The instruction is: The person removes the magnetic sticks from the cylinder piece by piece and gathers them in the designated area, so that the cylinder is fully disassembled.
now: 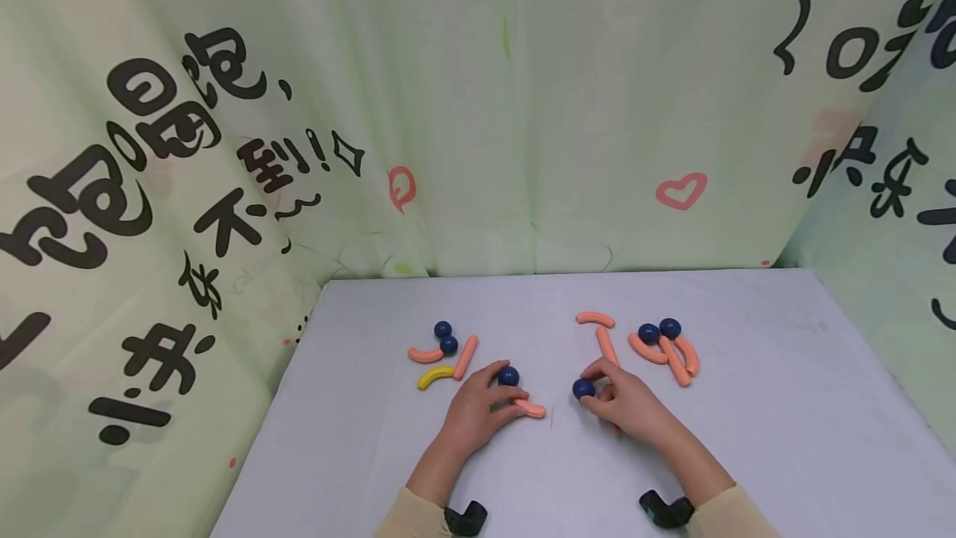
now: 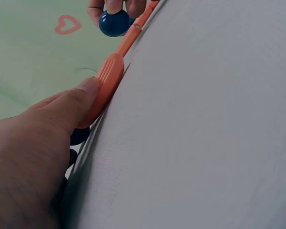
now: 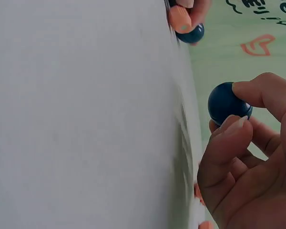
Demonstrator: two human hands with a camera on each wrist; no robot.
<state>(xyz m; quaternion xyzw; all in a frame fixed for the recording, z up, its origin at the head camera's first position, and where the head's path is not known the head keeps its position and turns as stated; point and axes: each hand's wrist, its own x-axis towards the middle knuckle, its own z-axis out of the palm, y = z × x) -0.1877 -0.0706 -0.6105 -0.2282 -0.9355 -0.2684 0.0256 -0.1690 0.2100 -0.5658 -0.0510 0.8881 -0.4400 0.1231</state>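
My left hand (image 1: 481, 405) pinches an orange sausage-shaped piece (image 1: 530, 408) low over the white table. In the left wrist view the thumb presses on this ridged orange piece (image 2: 109, 78). A dark blue ball (image 1: 509, 376) sits against the fingers of that hand; whether they grip it is unclear. To the right, my right hand (image 1: 631, 397) holds another dark blue ball (image 1: 583, 388) between thumb and fingertips. The right wrist view shows this ball (image 3: 226, 102) pinched at its side. An orange stick (image 1: 607, 344) lies behind the right hand, partly covered by it.
On the left of the table (image 1: 358, 438) lie two blue balls (image 1: 448, 344), a yellow curved piece (image 1: 436, 376) and orange pieces (image 1: 465, 357). At right, several orange pieces (image 1: 675, 362) lie beside two blue balls (image 1: 670, 328). A printed curtain (image 1: 478, 106) hangs behind.
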